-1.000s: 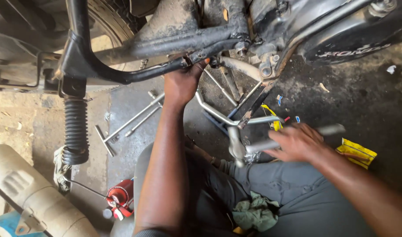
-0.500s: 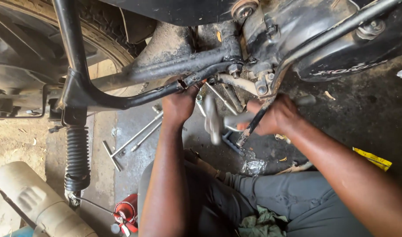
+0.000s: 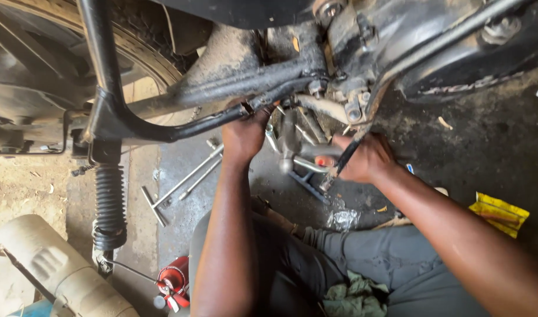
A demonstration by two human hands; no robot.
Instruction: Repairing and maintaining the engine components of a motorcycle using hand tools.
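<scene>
While crouching under the bike, gripping the black frame tube [image 3: 181,126] with the left hand [image 3: 244,134], right hand [image 3: 363,157] closed round a dark rod tool [image 3: 346,157], probably levering near the pivot bolt [image 3: 316,87], needing steady pressure next.

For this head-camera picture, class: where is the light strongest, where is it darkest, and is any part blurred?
Head view: daylight is strongest on the sandy ground at left; the motorcycle underside lies in deep shadow; the left hand and right hand are evenly lit and fairly sharp; the frame tube bows slightly, as with a wide lens.
</scene>
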